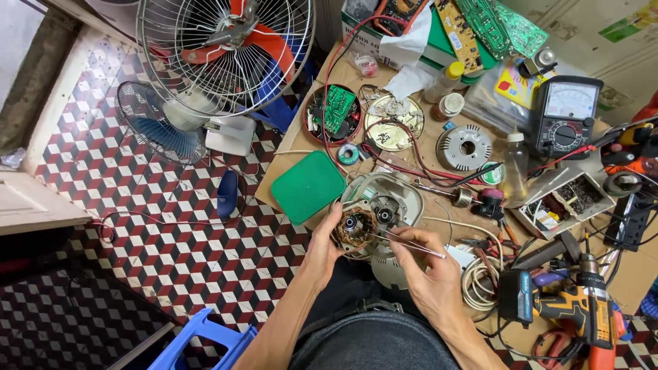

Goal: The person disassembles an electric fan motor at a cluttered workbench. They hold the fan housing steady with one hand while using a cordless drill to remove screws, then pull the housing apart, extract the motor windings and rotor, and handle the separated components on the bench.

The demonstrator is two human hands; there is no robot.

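Note:
My left hand [322, 250] cups a small fan motor [356, 228] with copper windings, held over my lap. In front of it lies the grey motor housing [387, 199]. My right hand [428, 274] pinches metal tweezers [404, 241], whose tips reach the windings on the motor's right side.
The low cardboard-covered work surface [425, 137] carries a green lid [308, 186], an opened round circuit unit [333, 114], a metal disc [393, 121], an analog multimeter [567, 116], circuit boards [480, 24] and red wires. A cordless drill [582, 308] lies at right. Two fans [223, 51] stand on the tiled floor at left.

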